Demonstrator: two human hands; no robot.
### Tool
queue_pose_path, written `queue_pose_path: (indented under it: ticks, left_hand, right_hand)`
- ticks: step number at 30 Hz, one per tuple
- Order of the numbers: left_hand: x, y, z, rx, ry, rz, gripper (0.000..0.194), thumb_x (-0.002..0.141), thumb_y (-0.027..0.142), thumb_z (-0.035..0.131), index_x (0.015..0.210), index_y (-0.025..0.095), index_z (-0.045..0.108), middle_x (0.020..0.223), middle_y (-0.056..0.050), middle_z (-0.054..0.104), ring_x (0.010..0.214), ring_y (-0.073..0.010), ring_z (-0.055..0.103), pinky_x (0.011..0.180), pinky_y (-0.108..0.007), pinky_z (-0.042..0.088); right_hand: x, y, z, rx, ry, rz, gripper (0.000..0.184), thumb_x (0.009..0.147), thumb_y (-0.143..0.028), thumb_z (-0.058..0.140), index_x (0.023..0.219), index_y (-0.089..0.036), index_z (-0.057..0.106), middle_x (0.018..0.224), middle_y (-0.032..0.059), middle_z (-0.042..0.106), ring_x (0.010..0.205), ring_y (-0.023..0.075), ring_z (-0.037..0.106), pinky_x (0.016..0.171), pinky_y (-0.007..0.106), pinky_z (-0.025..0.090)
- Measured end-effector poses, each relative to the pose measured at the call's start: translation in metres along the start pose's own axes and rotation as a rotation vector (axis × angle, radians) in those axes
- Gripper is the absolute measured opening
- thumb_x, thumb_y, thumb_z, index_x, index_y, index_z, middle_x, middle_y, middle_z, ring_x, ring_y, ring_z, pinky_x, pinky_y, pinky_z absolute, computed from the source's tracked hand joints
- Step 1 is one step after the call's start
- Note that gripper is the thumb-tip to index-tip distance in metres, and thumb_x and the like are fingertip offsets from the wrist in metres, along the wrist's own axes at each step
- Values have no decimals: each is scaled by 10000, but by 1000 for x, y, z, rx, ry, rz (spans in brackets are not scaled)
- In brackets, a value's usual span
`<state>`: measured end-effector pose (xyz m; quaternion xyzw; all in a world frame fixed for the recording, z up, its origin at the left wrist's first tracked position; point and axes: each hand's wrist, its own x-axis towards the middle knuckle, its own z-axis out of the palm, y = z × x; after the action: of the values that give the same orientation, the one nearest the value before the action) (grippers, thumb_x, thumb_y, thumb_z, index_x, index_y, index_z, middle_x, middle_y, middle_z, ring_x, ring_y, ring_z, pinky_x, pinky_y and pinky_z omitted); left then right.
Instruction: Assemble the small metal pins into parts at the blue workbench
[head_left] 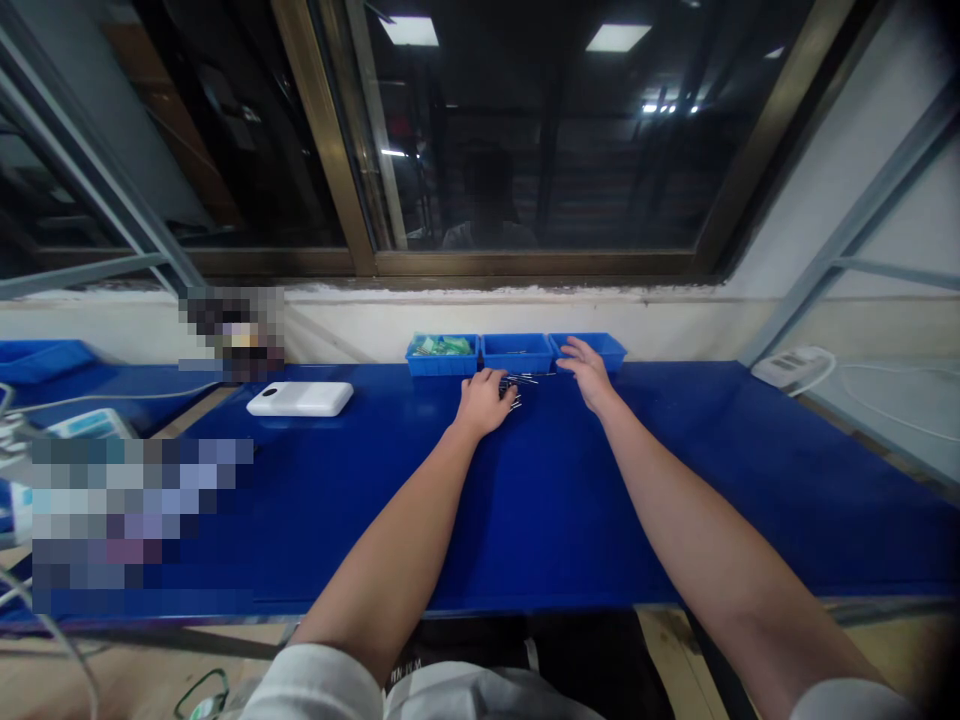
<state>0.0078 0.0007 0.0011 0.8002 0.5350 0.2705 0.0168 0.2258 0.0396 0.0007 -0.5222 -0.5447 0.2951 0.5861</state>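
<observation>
Both my arms reach far across a blue table top (360,500). My left hand (486,400) rests palm down with fingers curled over a small heap of thin metal pins (519,381). My right hand (585,372) hovers open just right of the pins, fingers spread toward the right blue bin (609,347). Three small blue bins stand in a row by the wall: the left bin (442,356) holds green parts, the middle bin (517,352) sits directly behind the pins.
A white flat device (300,398) lies on the table at left. A white power strip with cable (793,366) sits at right. Another blue tray (37,358) is far left. A dark window runs behind the wall ledge.
</observation>
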Motion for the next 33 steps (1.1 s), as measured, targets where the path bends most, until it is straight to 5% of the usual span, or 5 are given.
queue_pose_path:
  ticks: [5,11,15,25,33]
  left_hand:
    - [-1,-1,3,57,-49,31,471,882,477,405,1257,204,490,1283,-104,527,1203,-262,458,990,-429,348]
    - [-3,-3,8,126,-170,86,601,854,556,400,1318,176,447,1416,-149,404,1323,-307,337,1060,-482,285]
    - [-2,-4,7,98,-216,133,568,875,528,374,1325,187,441,1413,-136,416,1315,-280,368,1056,-433,324]
    - [-1,-4,8,112,-207,170,548,882,491,378,1305,153,463,1405,-156,423,1313,-281,372,1065,-450,307]
    - [-1,-1,4,48,-78,183,480,876,420,448,1304,203,454,1370,-102,480,1282,-235,408,1033,-423,313]
  right_hand:
    - [-9,-2,5,-157,-52,-104,632,621,-319,653,1221,-163,534,1083,95,631,939,218,551,871,403,443]
    - [-32,-7,22,-572,-326,-317,524,698,-301,642,1203,-181,573,1116,98,611,1036,252,501,937,421,398]
    - [-37,-1,32,-801,-435,-329,361,795,-332,568,1128,-210,634,1167,115,580,1094,289,471,941,463,370]
    - [-34,-10,30,-759,-427,-416,185,776,-174,530,746,-192,711,810,56,670,745,182,599,738,297,441]
    - [-38,-17,24,-621,-272,-329,110,672,-134,622,718,-178,710,694,28,680,650,156,596,684,270,452]
